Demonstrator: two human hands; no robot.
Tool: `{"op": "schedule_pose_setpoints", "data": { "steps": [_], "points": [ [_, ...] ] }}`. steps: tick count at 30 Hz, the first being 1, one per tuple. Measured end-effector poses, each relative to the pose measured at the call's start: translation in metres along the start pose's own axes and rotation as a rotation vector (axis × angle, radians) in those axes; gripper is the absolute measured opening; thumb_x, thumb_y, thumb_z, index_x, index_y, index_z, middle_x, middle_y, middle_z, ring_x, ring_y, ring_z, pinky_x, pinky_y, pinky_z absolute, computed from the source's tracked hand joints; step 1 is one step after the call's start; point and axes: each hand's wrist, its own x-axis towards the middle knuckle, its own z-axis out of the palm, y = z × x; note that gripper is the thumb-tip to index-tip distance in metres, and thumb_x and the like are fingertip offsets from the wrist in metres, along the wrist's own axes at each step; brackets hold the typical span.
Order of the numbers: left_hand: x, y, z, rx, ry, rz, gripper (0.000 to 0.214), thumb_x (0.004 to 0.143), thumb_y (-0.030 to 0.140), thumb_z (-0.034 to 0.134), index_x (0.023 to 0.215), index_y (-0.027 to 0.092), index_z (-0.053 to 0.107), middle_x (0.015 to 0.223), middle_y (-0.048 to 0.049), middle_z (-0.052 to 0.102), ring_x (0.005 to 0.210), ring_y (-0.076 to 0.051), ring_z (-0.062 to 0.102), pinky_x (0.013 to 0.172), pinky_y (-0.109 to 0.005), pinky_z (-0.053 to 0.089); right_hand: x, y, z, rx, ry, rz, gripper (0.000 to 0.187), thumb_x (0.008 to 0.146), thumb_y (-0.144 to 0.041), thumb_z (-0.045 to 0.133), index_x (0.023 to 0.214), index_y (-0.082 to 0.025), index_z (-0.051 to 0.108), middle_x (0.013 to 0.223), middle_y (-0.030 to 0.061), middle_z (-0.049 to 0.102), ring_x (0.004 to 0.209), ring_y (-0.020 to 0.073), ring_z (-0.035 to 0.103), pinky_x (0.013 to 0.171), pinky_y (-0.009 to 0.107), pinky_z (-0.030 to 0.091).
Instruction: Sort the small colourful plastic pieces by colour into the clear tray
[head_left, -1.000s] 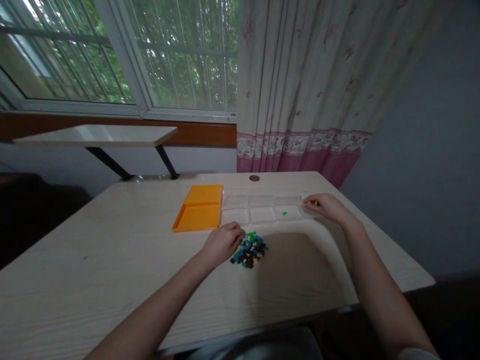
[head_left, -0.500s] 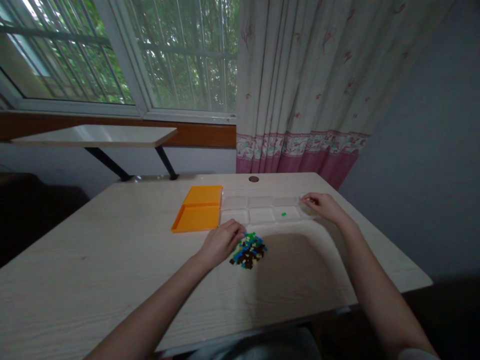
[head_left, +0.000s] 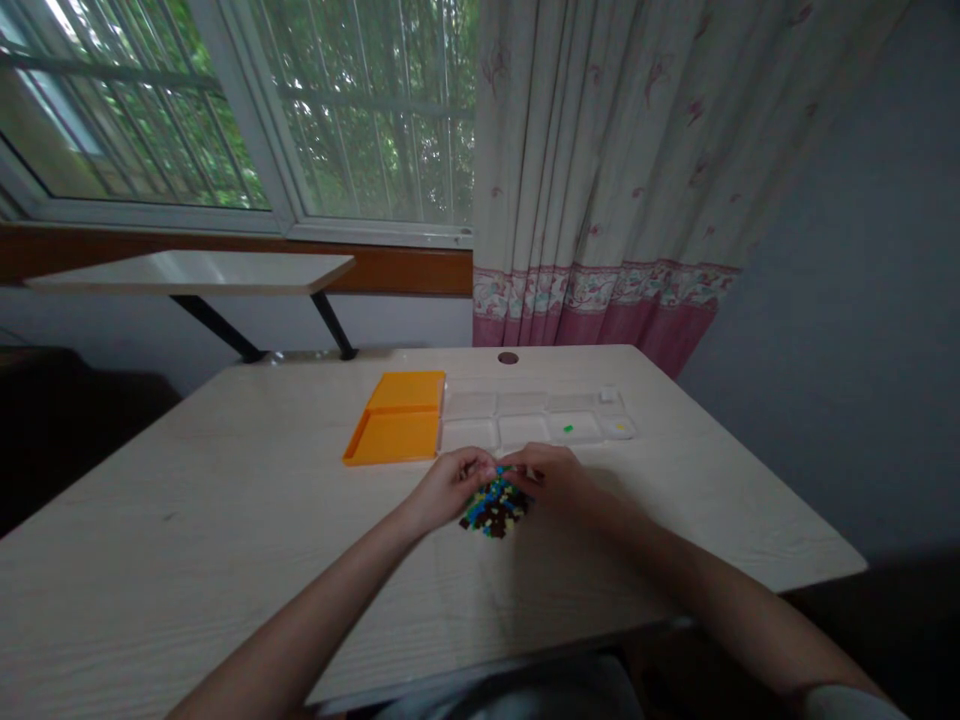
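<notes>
A small heap of tiny building bricks in brown, blue, green and pale yellow lies on the table before me. My left hand is at its upper left edge, thumb and fingers pinched together. From the right, my right hand reaches the top of the heap with its fingers bent and closed. The fingertips of both hands nearly meet over the bricks, and whatever they grip is too small to make out. Behind the hands stands a clear compartment box, holding a green brick and a yellow brick in separate compartments.
An open orange tray adjoins the clear box on the left. The pale wooden table has a round cable hole near its back edge. A raised shelf stands at the back left, with a curtain behind the table.
My right hand has come from the right end of the clear box down and left to the heap. My left hand has stayed beside the heap, shifting only slightly.
</notes>
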Motion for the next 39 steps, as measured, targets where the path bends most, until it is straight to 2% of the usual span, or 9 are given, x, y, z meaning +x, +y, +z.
{"op": "schedule_pose_setpoints", "data": {
  "steps": [6, 8, 12, 15, 18, 22, 30, 35, 39],
  "points": [
    [0.0, 0.002, -0.003, 0.062, -0.03, 0.035, 0.027, 0.083, 0.038, 0.046, 0.083, 0.012, 0.056, 0.065, 0.0007, 0.052, 0.061, -0.011, 0.048, 0.056, -0.02, 0.038, -0.002, 0.003, 0.001, -0.005, 0.018, -0.037, 0.018, 0.081, -0.029, 0.055, 0.093, -0.023, 0.067, 0.068, -0.0005, 0.065, 0.056, 0.0092, 0.055, 0.056, 0.018, 0.04],
    [-0.002, 0.005, -0.009, 0.233, -0.021, 0.092, 0.026, 0.086, 0.035, 0.042, 0.09, 0.014, 0.056, 0.073, -0.0017, 0.056, 0.068, -0.013, 0.052, 0.061, -0.022, 0.041, -0.002, 0.003, -0.002, 0.007, 0.054, -0.035, 0.018, 0.082, -0.03, 0.054, 0.091, -0.022, 0.067, 0.067, -0.0004, 0.064, 0.054, 0.0085, 0.053, 0.055, 0.018, 0.04],
    [-0.006, 0.01, -0.021, 0.801, -0.064, 0.208, 0.023, 0.086, 0.022, 0.04, 0.104, 0.02, 0.055, 0.093, -0.0058, 0.059, 0.085, -0.018, 0.055, 0.073, -0.028, 0.044, 0.0, 0.007, -0.014, 0.012, 0.23, -0.065, 0.018, 0.082, -0.031, 0.054, 0.087, -0.019, 0.066, 0.061, -0.0002, 0.062, 0.047, 0.0076, 0.048, 0.051, 0.018, 0.04],
    [-0.008, 0.011, -0.021, 0.973, -0.152, 0.255, 0.031, 0.084, 0.016, 0.041, 0.113, 0.023, 0.052, 0.098, -0.0062, 0.057, 0.09, -0.019, 0.055, 0.075, -0.028, 0.045, 0.001, 0.01, -0.02, -0.03, 0.368, -0.074, 0.017, 0.082, -0.03, 0.055, 0.085, -0.018, 0.066, 0.059, -0.0004, 0.061, 0.045, 0.0075, 0.046, 0.05, 0.018, 0.04],
    [-0.008, 0.009, -0.015, 0.985, -0.177, 0.305, 0.039, 0.081, 0.011, 0.044, 0.118, 0.024, 0.049, 0.103, -0.0065, 0.055, 0.096, -0.019, 0.052, 0.08, -0.03, 0.044, 0.002, 0.014, -0.021, -0.055, 0.417, -0.075, 0.015, 0.081, -0.029, 0.056, 0.084, -0.018, 0.065, 0.059, -0.0002, 0.062, 0.044, 0.0071, 0.047, 0.048, 0.018, 0.04],
    [-0.007, 0.008, -0.011, 0.953, -0.221, 0.347, 0.042, 0.079, 0.008, 0.044, 0.118, 0.023, 0.051, 0.105, -0.0071, 0.055, 0.098, -0.02, 0.05, 0.085, -0.032, 0.042, 0.002, 0.017, -0.019, -0.079, 0.407, -0.092, 0.014, 0.081, -0.028, 0.056, 0.084, -0.018, 0.066, 0.059, -0.0004, 0.062, 0.045, 0.007, 0.048, 0.048, 0.018, 0.041],
    [-0.009, 0.018, -0.009, 0.911, -0.168, 0.389, 0.029, 0.087, 0.019, 0.041, 0.113, 0.019, 0.053, 0.102, -0.0085, 0.056, 0.096, -0.02, 0.05, 0.084, -0.033, 0.042, 0.003, 0.014, -0.021, -0.093, 0.417, -0.093, 0.015, 0.081, -0.029, 0.055, 0.083, -0.018, 0.066, 0.06, -0.0002, 0.063, 0.044, 0.0069, 0.047, 0.048, 0.018, 0.041],
    [-0.013, 0.026, 0.009, 0.853, -0.235, 0.483, 0.03, 0.088, 0.03, 0.041, 0.114, 0.021, 0.053, 0.106, -0.0088, 0.054, 0.097, -0.02, 0.05, 0.085, -0.034, 0.041, 0.003, 0.017, -0.02, -0.096, 0.415, -0.043, 0.017, 0.081, -0.031, 0.054, 0.084, -0.019, 0.067, 0.059, -0.0006, 0.062, 0.044, 0.0072, 0.046, 0.049, 0.018, 0.041],
    [-0.015, 0.025, 0.017, 0.849, -0.264, 0.522, 0.029, 0.088, 0.032, 0.041, 0.111, 0.021, 0.056, 0.106, -0.0092, 0.055, 0.099, -0.021, 0.049, 0.086, -0.036, 0.039, 0.002, 0.022, -0.017, -0.087, 0.41, 0.004, 0.018, 0.081, -0.033, 0.054, 0.084, -0.019, 0.067, 0.058, -0.0011, 0.06, 0.043, 0.0067, 0.045, 0.048, 0.017, 0.041]
  ]
}}
